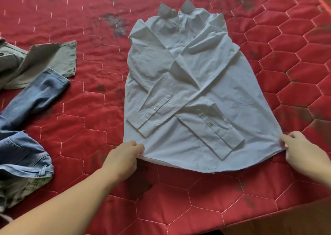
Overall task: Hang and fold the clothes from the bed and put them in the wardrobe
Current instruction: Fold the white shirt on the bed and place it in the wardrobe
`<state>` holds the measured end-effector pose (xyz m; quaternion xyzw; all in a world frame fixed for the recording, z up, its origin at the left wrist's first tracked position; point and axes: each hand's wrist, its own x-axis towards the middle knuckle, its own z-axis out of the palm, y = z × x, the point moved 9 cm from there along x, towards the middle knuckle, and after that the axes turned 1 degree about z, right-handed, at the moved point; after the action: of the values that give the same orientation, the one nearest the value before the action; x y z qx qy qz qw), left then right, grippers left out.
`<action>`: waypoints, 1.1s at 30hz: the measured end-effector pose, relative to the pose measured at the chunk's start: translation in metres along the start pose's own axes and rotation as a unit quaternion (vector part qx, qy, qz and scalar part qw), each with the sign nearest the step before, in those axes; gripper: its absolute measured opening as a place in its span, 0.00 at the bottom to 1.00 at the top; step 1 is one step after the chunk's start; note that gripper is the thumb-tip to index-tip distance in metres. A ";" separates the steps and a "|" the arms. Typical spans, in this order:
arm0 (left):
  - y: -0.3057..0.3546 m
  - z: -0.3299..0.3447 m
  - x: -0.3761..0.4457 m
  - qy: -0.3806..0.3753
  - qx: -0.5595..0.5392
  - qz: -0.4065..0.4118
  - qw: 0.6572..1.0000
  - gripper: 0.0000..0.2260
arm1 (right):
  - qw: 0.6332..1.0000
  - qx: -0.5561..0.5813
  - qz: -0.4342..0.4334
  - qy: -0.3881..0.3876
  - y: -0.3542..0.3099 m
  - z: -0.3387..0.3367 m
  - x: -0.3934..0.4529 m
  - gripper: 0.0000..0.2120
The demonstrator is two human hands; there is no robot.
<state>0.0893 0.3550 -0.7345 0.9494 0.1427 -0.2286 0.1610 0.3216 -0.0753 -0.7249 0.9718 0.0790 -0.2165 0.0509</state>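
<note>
A pale blue-white button shirt (188,77) lies flat on the red quilted bed (93,123), collar at the far end. Both sleeves are folded across its front in an X, cuffs pointing toward me. My left hand (123,156) pinches the hem's left corner, fingers curled over the cloth edge. My right hand (300,152) pinches the hem's right corner. The hem between the two hands is slightly lifted off the quilt.
Blue jeans (26,120) lie crumpled at the left, with an olive-green garment (46,63) beyond them and a plaid cloth (23,190) under the jeans' waist. The bed's near edge runs along the bottom right (279,217). Dark stains mark the quilt.
</note>
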 end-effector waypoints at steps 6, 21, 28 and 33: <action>-0.006 -0.015 0.003 0.027 -0.023 -0.012 0.999 0.16 | 0.993 -0.049 -0.097 -0.046 -0.022 -0.001 -0.001 0.36; -0.051 -0.083 0.056 0.179 -0.410 -0.210 0.869 0.08 | 0.956 0.287 -0.019 0.053 -0.068 -0.095 0.079 0.07; -0.072 -0.174 0.129 0.270 -0.445 -0.194 0.831 0.11 | 0.882 0.471 0.014 0.016 -0.092 -0.159 0.166 0.07; -0.096 -0.212 0.178 0.357 -0.420 -0.269 0.790 0.12 | 0.835 0.546 0.044 0.049 -0.124 -0.186 0.237 0.19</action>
<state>0.2903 0.5561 -0.6637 0.7254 0.5219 0.1753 0.4132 0.5889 0.1022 -0.6672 0.8536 -0.0920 -0.1740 -0.4822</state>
